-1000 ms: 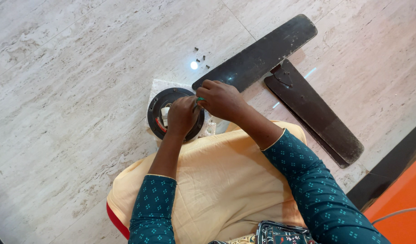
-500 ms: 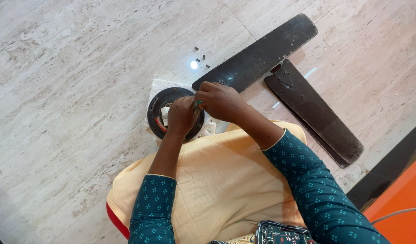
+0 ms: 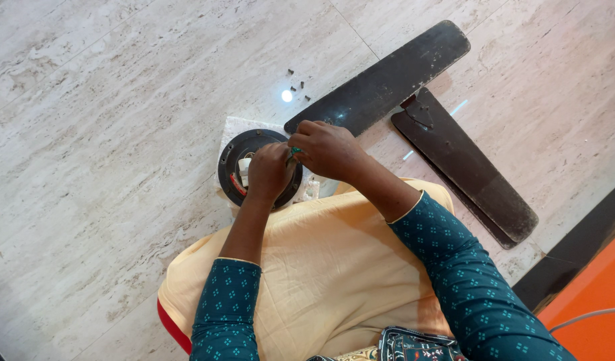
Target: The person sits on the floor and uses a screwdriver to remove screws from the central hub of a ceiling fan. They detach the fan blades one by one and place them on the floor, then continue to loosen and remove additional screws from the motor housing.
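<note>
Head view: your left hand [image 3: 268, 172] rests on the round black fan motor [image 3: 235, 164] on the floor [image 3: 107, 134], fingers curled; can't tell what it pinches. Your right hand [image 3: 327, 147] touches it, closed on a small green tool [image 3: 294, 151] over the motor's rim. Two dark fan blades [image 3: 387, 77] lie just beyond, loose screws [image 3: 297, 83] nr the motor.

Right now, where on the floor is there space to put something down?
The floor left of the round fan motor is bare, as is the top left. It is crowded where both hands, left hand and right hand, meet over the motor, and by the small screws and dark fan blades.
</note>
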